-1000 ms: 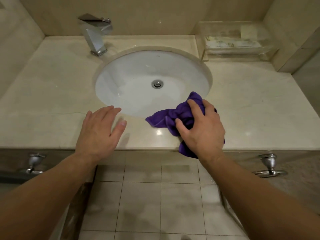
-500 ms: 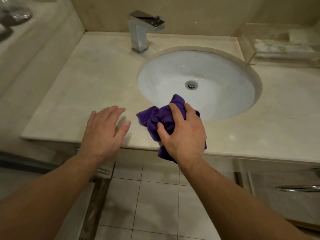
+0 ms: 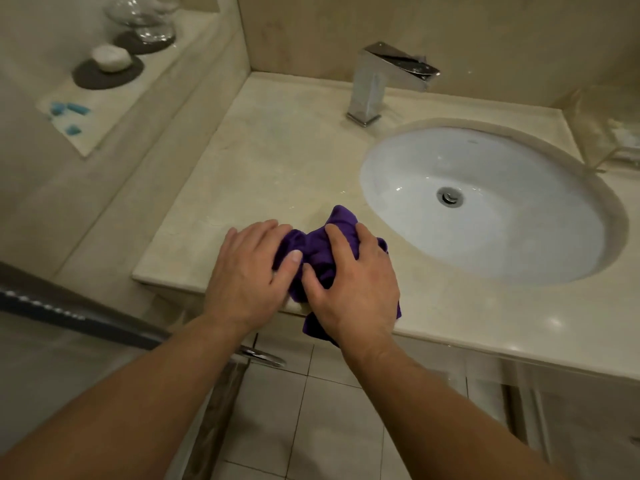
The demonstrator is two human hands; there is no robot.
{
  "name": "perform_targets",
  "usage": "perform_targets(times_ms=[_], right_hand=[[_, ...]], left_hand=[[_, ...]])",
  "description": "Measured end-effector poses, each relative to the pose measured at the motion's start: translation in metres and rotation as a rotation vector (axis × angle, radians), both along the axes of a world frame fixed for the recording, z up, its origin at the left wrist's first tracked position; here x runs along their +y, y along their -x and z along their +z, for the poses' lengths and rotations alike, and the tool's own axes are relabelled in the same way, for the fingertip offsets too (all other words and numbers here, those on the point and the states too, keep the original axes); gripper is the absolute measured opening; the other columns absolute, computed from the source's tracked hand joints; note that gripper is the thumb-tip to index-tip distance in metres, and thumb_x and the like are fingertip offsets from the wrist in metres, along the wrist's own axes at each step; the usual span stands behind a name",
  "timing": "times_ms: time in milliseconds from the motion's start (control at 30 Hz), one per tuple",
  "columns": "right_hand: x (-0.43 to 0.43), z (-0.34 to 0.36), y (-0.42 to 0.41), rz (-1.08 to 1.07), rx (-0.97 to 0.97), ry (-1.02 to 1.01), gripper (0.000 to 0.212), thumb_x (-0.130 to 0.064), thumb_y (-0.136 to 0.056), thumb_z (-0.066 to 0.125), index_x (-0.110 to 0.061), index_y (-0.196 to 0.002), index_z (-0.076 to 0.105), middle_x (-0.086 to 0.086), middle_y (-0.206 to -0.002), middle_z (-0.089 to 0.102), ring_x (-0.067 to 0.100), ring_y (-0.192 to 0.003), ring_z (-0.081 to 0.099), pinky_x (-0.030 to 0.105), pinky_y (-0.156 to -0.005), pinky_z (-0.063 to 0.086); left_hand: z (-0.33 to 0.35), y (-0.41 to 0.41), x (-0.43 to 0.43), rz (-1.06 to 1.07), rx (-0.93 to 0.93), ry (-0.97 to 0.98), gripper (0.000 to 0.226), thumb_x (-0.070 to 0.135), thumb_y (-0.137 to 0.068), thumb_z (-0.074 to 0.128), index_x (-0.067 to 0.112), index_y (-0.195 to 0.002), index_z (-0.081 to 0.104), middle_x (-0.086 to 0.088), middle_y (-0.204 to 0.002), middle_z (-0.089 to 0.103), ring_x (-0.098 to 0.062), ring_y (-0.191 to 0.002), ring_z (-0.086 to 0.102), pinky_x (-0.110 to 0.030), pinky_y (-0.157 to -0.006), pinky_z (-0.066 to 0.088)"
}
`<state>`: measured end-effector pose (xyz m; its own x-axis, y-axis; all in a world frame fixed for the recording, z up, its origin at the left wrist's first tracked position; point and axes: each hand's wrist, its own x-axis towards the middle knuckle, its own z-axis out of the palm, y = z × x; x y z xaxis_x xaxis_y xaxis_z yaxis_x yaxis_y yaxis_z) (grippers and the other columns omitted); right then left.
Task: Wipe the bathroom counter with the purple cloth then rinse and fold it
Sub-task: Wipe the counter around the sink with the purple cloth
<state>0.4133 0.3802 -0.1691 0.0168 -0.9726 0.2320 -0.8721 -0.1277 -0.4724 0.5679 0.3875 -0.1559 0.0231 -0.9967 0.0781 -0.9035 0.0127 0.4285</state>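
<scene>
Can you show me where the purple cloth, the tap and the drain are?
purple cloth (image 3: 341,220), head view, on its bunched top fold.
tap (image 3: 369,88), head view, on its upright metal body.
drain (image 3: 450,196), head view, on its metal centre.

My right hand grips the bunched purple cloth at the counter's front edge, my left hand pressing it. The sink is at two o'clock, the faucet at twelve.
</scene>
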Motion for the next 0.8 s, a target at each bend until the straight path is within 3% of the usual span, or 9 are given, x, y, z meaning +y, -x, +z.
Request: perform_targets(times_ms=[200, 333, 500, 567, 633, 800], right_hand=[[-0.011, -0.003, -0.037, 0.070, 0.019, -0.059, 0.060, -0.053, -0.085, 0.054, -0.034, -0.141, 0.047, 0.008, -0.153, 0.045, 0.028, -0.125, 0.053, 0.045, -0.100, 0.051], [-0.015, 0.002, -0.042, 0.123, 0.003, -0.062, 0.061, -0.055, -0.086, 0.057, -0.036, -0.143, 0.047, 0.004, -0.155, 0.043, 0.025, -0.128, 0.051, 0.043, -0.100, 0.049], [-0.035, 0.007, -0.031, 0.364, 0.044, -0.153, 0.076, -0.067, -0.084, 0.051, -0.041, -0.152, 0.030, -0.005, -0.160, 0.032, 0.017, -0.139, 0.040, 0.035, -0.110, 0.041], [-0.050, 0.009, -0.022, 0.477, 0.051, -0.187, 0.089, -0.072, -0.081, 0.055, -0.038, -0.156, 0.022, -0.008, -0.160, 0.029, 0.015, -0.141, 0.038, 0.034, -0.111, 0.042], [-0.062, 0.010, -0.014, 0.569, 0.062, -0.183, 0.096, -0.075, -0.079, 0.057, -0.034, -0.156, 0.019, -0.006, -0.159, 0.027, 0.016, -0.138, 0.040, 0.036, -0.108, 0.045], [-0.090, 0.016, 0.005, 0.757, 0.305, -0.027, 0.099, -0.079, -0.077, 0.058, -0.027, -0.154, 0.023, 0.007, -0.150, 0.043, 0.028, -0.130, 0.050, 0.051, -0.111, 0.040]], left_hand=[[-0.005, -0.016, -0.011, -0.069, 0.098, -0.004, 0.058, 0.047, -0.098, 0.026, 0.016, -0.136, 0.057, -0.001, -0.128, 0.065, -0.019, -0.118, 0.055, -0.044, -0.103, 0.045], [-0.008, -0.032, -0.016, -0.101, 0.093, 0.004, 0.054, 0.045, -0.099, 0.028, 0.016, -0.132, 0.060, 0.001, -0.118, 0.068, -0.021, -0.106, 0.058, -0.043, -0.094, 0.048], [-0.011, -0.050, -0.011, -0.126, 0.071, 0.015, 0.054, 0.052, -0.101, 0.033, 0.016, -0.131, 0.059, 0.003, -0.119, 0.066, -0.018, -0.107, 0.057, -0.041, -0.092, 0.049], [-0.014, -0.058, -0.005, -0.149, 0.012, 0.026, 0.059, 0.058, -0.099, 0.036, 0.015, -0.132, 0.059, 0.002, -0.122, 0.065, -0.018, -0.109, 0.056, -0.038, -0.092, 0.051], [-0.017, -0.068, -0.002, -0.175, -0.103, 0.052, 0.056, 0.059, -0.096, 0.043, 0.015, -0.125, 0.063, 0.000, -0.113, 0.064, -0.020, -0.099, 0.057, -0.036, -0.081, 0.052], [-0.009, -0.104, -0.025, -0.141, -0.268, 0.053, 0.028, 0.043, -0.089, 0.052, 0.019, -0.096, 0.065, 0.003, -0.083, 0.057, -0.019, -0.070, 0.052, -0.036, -0.061, 0.047]])
